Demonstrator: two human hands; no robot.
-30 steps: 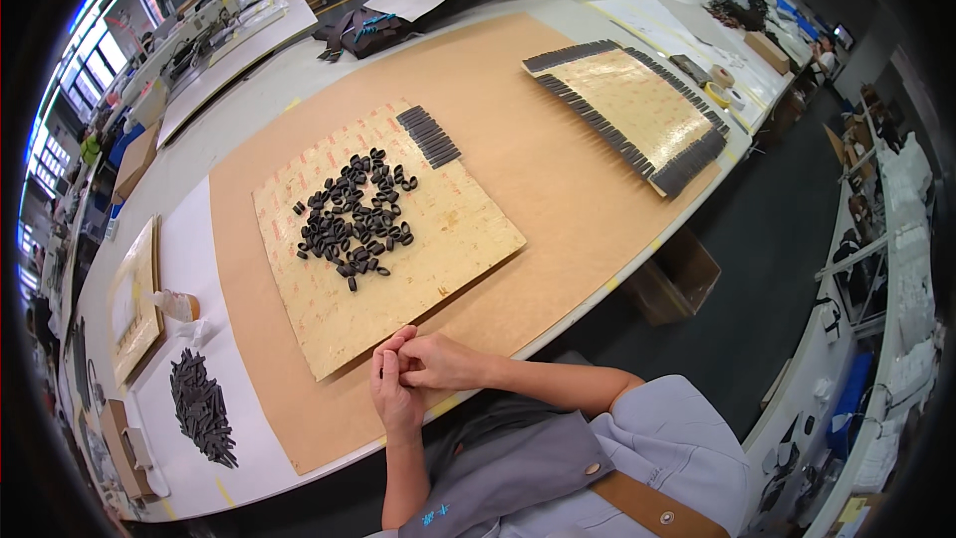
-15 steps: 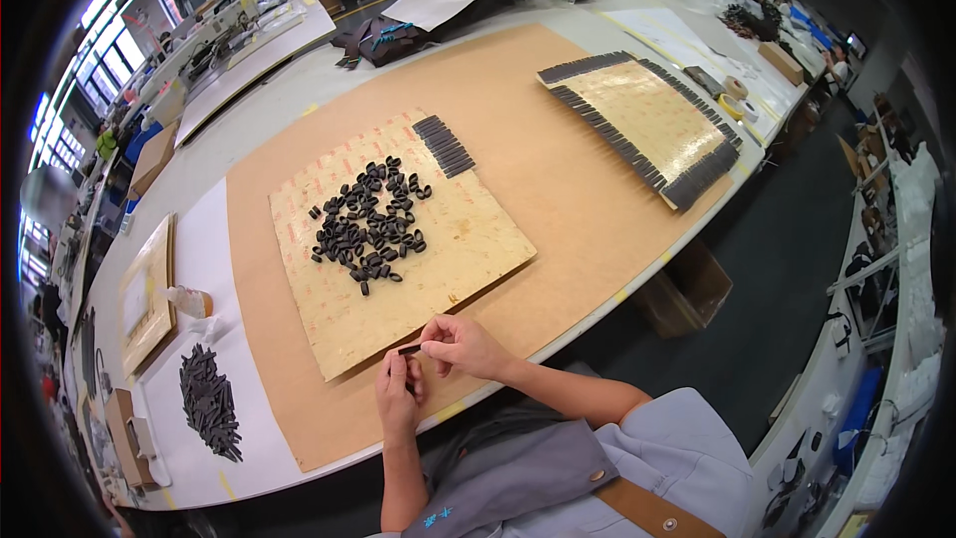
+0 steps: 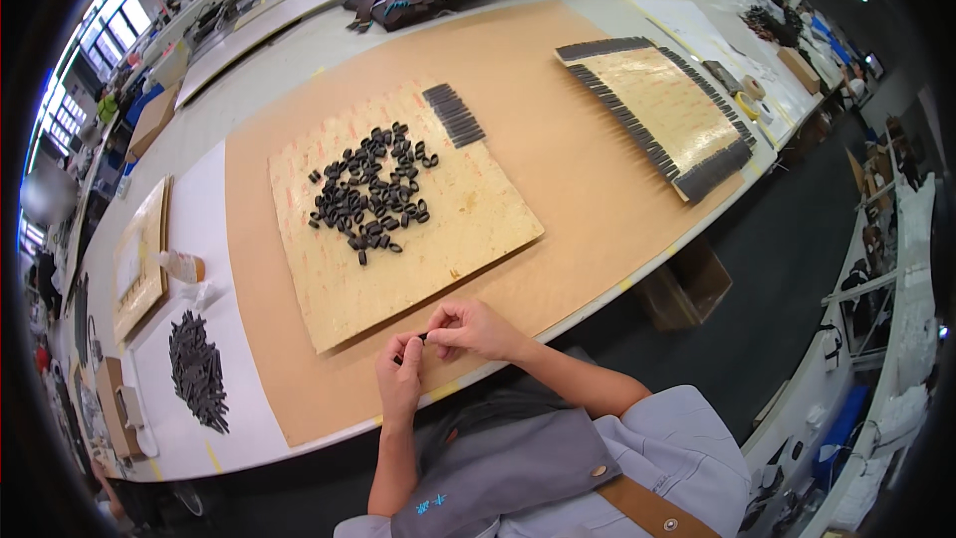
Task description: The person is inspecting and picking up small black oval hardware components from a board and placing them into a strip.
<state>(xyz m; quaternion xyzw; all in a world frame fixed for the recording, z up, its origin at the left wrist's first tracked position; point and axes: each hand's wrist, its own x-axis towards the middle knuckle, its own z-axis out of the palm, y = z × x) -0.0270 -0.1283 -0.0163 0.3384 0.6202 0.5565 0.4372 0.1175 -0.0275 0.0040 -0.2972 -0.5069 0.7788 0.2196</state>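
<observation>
Nearest the person, just in front of the near edge of the pale adhesive board (image 3: 398,229), the left hand (image 3: 400,377) and the right hand (image 3: 476,329) meet fingertip to fingertip, both pinching one small black piece (image 3: 422,338) between them above the brown paper sheet (image 3: 558,139) on the table (image 3: 199,229). On the board lies a loose heap of black pieces (image 3: 370,194), with a neat row of them (image 3: 453,116) at the board's far corner. Right of the board and farther off sits a second board (image 3: 657,110) edged with black pieces.
</observation>
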